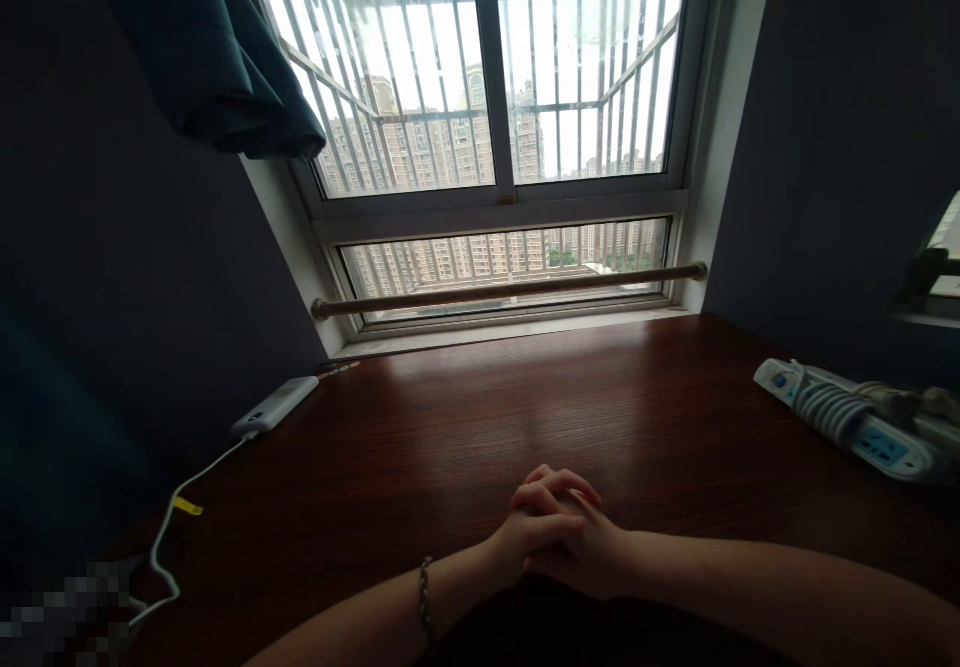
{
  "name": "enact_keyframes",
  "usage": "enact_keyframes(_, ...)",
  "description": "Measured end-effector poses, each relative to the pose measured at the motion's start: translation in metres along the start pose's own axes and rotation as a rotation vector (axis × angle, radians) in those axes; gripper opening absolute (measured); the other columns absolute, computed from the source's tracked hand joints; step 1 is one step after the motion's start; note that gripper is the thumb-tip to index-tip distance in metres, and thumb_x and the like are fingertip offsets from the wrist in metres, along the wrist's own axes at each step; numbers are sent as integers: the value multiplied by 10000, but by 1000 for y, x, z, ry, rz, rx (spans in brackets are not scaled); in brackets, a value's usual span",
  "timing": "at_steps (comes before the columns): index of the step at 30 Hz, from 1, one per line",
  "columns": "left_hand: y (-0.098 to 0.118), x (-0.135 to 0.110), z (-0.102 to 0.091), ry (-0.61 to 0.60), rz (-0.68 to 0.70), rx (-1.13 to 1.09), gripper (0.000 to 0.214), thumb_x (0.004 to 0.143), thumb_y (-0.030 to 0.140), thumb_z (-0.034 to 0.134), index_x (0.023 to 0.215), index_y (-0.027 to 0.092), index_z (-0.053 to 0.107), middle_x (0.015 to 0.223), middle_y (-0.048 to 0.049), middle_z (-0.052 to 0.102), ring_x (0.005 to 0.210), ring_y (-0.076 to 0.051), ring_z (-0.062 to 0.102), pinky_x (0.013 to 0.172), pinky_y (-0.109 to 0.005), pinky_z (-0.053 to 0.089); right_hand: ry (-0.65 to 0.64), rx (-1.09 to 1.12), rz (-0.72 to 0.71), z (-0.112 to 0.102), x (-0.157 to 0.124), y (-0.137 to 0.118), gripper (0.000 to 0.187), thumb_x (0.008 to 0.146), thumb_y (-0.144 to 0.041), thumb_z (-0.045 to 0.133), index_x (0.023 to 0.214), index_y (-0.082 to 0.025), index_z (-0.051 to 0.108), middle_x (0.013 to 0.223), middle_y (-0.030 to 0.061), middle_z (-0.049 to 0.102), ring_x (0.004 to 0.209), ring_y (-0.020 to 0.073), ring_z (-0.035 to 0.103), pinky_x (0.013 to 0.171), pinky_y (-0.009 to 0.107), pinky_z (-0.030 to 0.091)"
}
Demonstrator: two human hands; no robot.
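My left hand (519, 539) and my right hand (596, 555) are clasped together on the dark brown wooden table (465, 417), close to its near side. The fingers of the left hand are closed over the right one. The right hand's fingers are folded in and partly hidden. No object shows between them. A dark chain bracelet (425, 597) circles the left wrist. Both forearms rest low in the head view, coming in from the two lower corners.
A white power bank (276, 405) with a white cable (166, 527) and yellow tag (187, 506) lies at the left edge. On the right is a white power strip (885, 447) wrapped with its cord. A rail (510, 291) crosses the barred window behind; a blue curtain (225, 67) hangs upper left.
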State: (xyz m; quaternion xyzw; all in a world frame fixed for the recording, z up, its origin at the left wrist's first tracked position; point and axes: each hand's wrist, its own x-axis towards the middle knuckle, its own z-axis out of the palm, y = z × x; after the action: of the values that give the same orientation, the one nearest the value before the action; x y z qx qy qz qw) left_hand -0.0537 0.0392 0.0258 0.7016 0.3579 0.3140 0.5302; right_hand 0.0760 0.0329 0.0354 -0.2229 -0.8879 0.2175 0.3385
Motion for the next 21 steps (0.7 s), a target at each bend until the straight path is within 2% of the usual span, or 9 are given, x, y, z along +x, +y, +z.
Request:
enact_keyframes(4, -6, 2, -2, -51, 79, -127, 297, 654, 175, 600, 946, 128, 581, 1005, -34, 449, 1002, -185, 457, 849, -245, 395, -9, -9, 11, 1, -1, 1, 504, 715, -370, 633, 1139, -161, 457, 1039, 94, 452, 959, 192, 455, 804, 340, 456)
enact_keyframes(8, -8, 2, -3, -106, 141, -186, 312, 684, 226, 588, 983, 141, 562, 1021, -32, 441, 1034, -204, 448, 863, -266, 392, -8, -13, 12, 2, -1, 2, 510, 712, -381, 633, 1138, -162, 457, 1035, 94, 452, 958, 194, 453, 803, 340, 455)
enact_keyframes(14, 2, -2, -1, -86, 72, -203, 285, 677, 230, 602, 959, 194, 581, 1032, -37, 483, 1018, -226, 457, 825, -261, 414, -3, -8, 10, 2, 0, 3, 512, 710, -372, 636, 1141, -163, 455, 1038, 93, 449, 954, 189, 456, 798, 335, 456)
enact_keyframes(21, -7, 2, 0, -60, 64, -268, 303, 636, 201, 636, 936, 179, 595, 994, -40, 481, 979, -228, 472, 787, -269, 423, -9, -7, 19, 0, -1, 1, 508, 709, -363, 637, 1138, -155, 461, 1036, 96, 446, 954, 192, 450, 796, 338, 454)
